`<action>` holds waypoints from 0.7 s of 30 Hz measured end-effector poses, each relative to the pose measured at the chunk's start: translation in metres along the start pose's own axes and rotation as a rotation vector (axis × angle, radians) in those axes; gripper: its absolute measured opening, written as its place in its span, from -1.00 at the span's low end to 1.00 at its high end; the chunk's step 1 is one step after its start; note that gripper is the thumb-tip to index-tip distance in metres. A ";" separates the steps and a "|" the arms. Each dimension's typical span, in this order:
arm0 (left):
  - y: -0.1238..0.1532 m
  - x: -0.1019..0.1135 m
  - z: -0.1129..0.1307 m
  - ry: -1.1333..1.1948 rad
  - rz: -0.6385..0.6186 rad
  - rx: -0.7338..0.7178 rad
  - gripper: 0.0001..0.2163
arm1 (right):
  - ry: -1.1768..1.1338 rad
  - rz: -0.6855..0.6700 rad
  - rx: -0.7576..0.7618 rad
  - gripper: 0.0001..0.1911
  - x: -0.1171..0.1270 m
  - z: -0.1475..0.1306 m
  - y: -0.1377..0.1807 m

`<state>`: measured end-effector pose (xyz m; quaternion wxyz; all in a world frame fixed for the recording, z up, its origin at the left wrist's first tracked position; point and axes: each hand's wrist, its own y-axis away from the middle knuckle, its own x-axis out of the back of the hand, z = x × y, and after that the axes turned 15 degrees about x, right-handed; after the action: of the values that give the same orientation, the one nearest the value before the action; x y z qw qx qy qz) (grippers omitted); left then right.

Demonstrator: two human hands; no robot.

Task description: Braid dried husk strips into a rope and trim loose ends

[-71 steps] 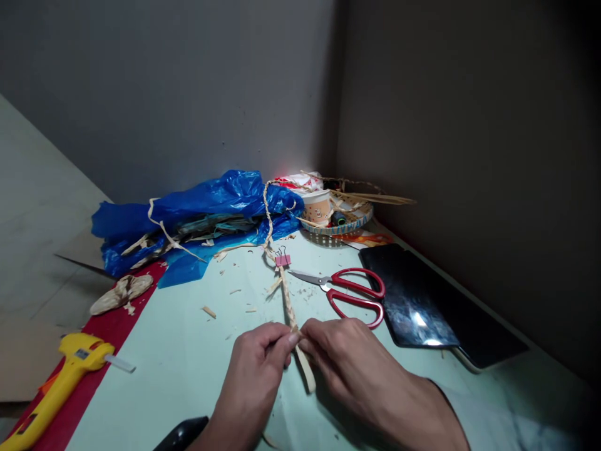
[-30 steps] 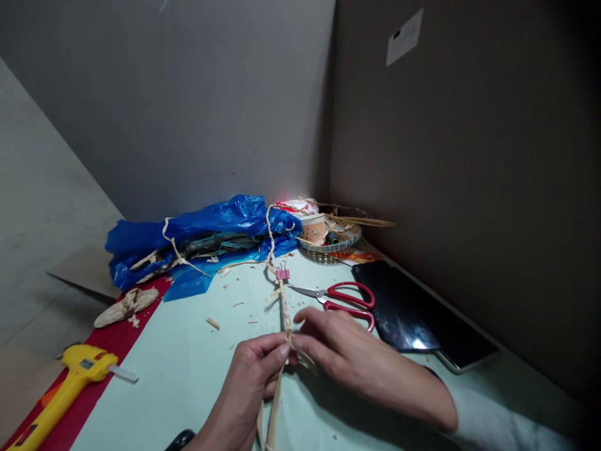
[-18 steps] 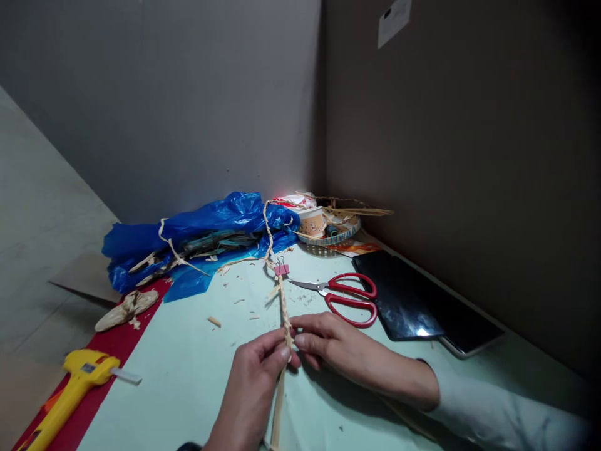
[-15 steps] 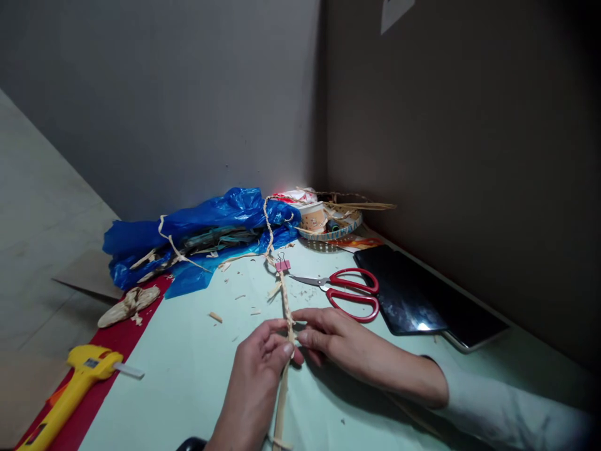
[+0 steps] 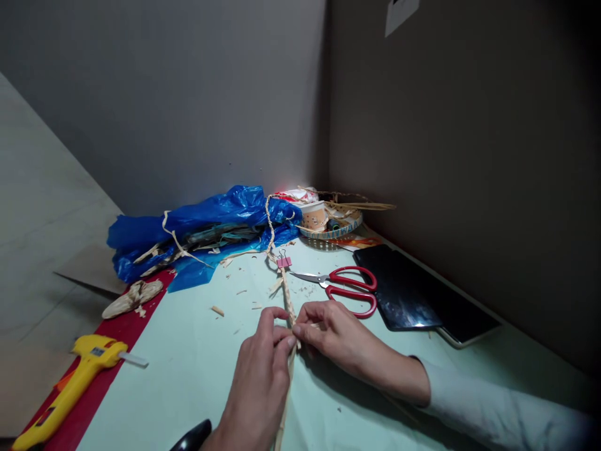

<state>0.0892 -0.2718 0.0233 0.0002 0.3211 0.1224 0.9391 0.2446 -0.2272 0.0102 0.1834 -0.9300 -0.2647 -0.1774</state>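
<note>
Nr edge, bottom: smooth black obj. [image 5: 191, 436], cut off by frame, ID unclear, beside L wrist. Pale flat fibre strip [image 5: 284, 410] runs from fingers down twd near edge, partly behind L hand.

L hand [image 5: 260, 376]: thumb + fingertips pinched tog. on near end of narrow cream plant-fibre braid [image 5: 288, 300]. R hand [image 5: 340, 338], in from pale long sleeve [image 5: 488, 394]: thumb + index closed on same braid, just beside L fingertips. Exact strand in each pinch hidden. Braid sits centre, lengthwise, over pale-green tabletop [image 5: 173, 376].

Far L of hands: yellow plastic glue gun [image 5: 89, 360] w/ translucent stick poking out, mostly on red strip [image 5: 106, 385] along table edge. Knotted cream fibre bundle [image 5: 133, 299] beyond it, same strip.

Past R hand: red-handled metal scissors [image 5: 332, 276], tips twd braid; handles nr black flat glossy tablet [image 5: 399, 288], which overlaps 2nd dark slab [image 5: 469, 316].

Farther: small pink metal binder clip [image 5: 283, 262] on braid. Back: crumpled blue plastic bag [image 5: 220, 210] w/ dried strips; R of it, shallow woven basket [image 5: 340, 233] w/ tan paper cup [image 5: 313, 217].
</note>
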 end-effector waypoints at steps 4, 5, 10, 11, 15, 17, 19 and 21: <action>0.000 0.012 0.003 -0.149 0.061 -0.029 -0.80 | 0.048 0.036 0.014 -0.84 0.002 -0.008 0.001; 0.000 0.014 0.004 -0.151 0.077 -0.023 -0.77 | 0.058 0.049 0.018 -0.85 0.002 -0.009 0.000; 0.006 0.005 0.002 -0.050 0.190 -0.059 -0.79 | 0.023 0.100 0.029 -0.83 -0.002 -0.013 0.000; 0.008 0.001 0.000 -0.074 0.233 -0.122 -0.79 | -0.005 0.104 0.028 -0.83 -0.003 -0.012 0.001; 0.015 -0.015 -0.009 -0.303 0.387 -0.504 -0.77 | -0.174 0.100 0.011 -0.83 -0.004 -0.009 0.002; 0.016 -0.020 -0.013 -0.471 0.483 -0.678 -0.77 | -0.276 0.089 -0.014 -0.82 -0.004 -0.007 0.001; 0.016 -0.024 -0.015 -0.668 0.619 -0.814 -0.73 | -0.366 0.076 -0.054 -0.81 -0.004 -0.005 -0.001; 0.016 -0.028 -0.016 -0.841 0.745 -0.902 -0.72 | -0.443 0.060 -0.092 -0.80 -0.004 -0.005 -0.003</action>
<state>0.1027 -0.2936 -0.0021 -0.1405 0.6445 -0.4053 0.6329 0.2392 -0.2287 0.0135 0.0834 -0.9610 -0.2626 0.0249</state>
